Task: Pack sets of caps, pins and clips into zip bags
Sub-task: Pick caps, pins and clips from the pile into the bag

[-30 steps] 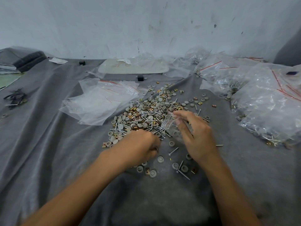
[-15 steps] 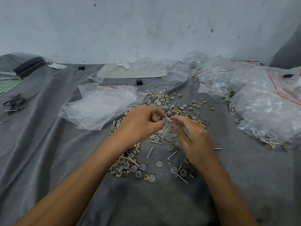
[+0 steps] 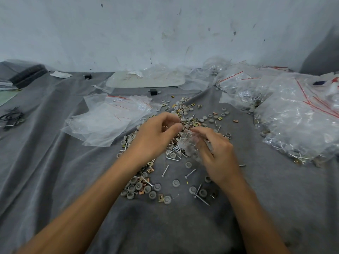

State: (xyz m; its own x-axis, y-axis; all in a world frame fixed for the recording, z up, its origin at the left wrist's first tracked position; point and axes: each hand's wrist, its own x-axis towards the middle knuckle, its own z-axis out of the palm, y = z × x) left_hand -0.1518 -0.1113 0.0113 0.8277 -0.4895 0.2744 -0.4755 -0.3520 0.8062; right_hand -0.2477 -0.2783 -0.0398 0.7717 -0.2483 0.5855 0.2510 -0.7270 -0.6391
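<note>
Empty zip bags (image 3: 111, 121) lie left of the heap of caps, pins and clips (image 3: 187, 110), filled bags (image 3: 300, 129) right of it. A flat board (image 3: 146, 81) lies behind the heap, a small zip bag (image 3: 187, 142) above it.

Matt grey cloth (image 3: 55, 180), glossy plastic bags (image 3: 110, 121)

Zip bag (image 3: 189, 142) in right hand (image 3: 218, 154) is motion-blurred, contents unreadable. Can't tell what left hand (image 3: 156, 138) pinches. Parts pile (image 3: 185, 110) partly hidden under both. Filled bags (image 3: 300, 125) cut off at right edge. Dark bundle (image 3: 12, 118) far left is too small to identify.
</note>
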